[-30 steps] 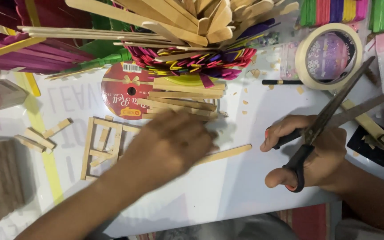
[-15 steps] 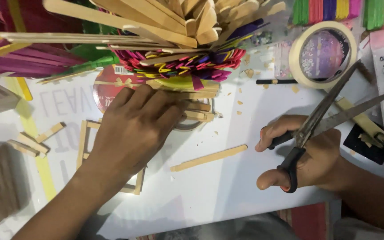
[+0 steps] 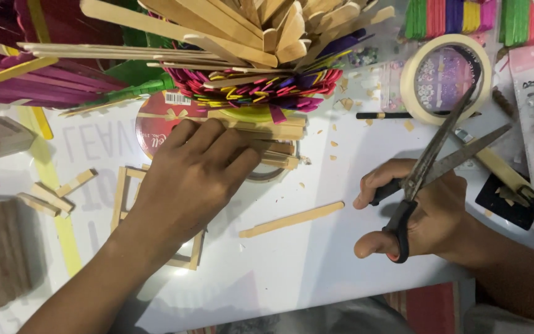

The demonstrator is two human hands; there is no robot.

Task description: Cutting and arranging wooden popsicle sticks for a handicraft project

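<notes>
The left hand [image 3: 196, 176] is laid flat, fingers extended, on a stack of sticks [image 3: 273, 139] that rests on a red disc [image 3: 156, 127]; nothing is gripped. Under its wrist a stick frame [image 3: 122, 198] is partly covered. The scissors [image 3: 431, 164] are grasped by the right hand [image 3: 421, 210], thumb and fingers through the black handles, blades spread apart and pointed away. Between the hands a single stick [image 3: 292, 219] lies on the table [image 3: 292, 278]. Beyond the blades a tape roll [image 3: 443, 77] is seen.
</notes>
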